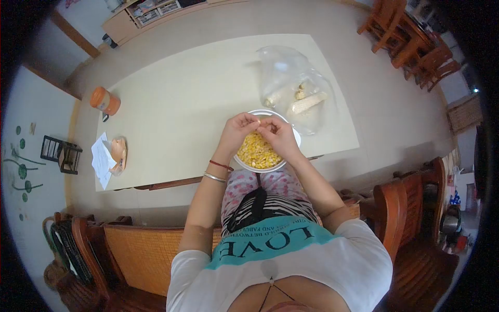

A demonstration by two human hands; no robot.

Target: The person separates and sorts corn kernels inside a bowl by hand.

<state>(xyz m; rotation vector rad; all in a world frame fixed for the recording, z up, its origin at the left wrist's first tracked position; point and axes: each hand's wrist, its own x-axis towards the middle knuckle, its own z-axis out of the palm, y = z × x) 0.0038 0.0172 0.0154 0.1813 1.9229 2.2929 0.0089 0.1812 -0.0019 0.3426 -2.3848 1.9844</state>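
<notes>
Yellow corn kernels [258,152] fill much of a white bowl [297,138] at the table's near edge, close to my lap. Over the bowl's far part, my left hand [239,131] and my right hand [279,138] meet with their fingertips pinched together. Something small and pale shows between the fingertips, too small to name. Just beyond the bowl, to the right, lies a clear plastic bag [280,65]. A stripped, pale corn cob [307,104] and smaller cob pieces [300,92] lie on or in it; I cannot tell which.
The pale table [182,109] stretches ahead and left. On its left side are an orange canister [105,101], white papers [102,162] and a wrapped orange-brown item [119,155]. A wooden bench [140,255] is behind me, with wooden chairs [382,28] at far right.
</notes>
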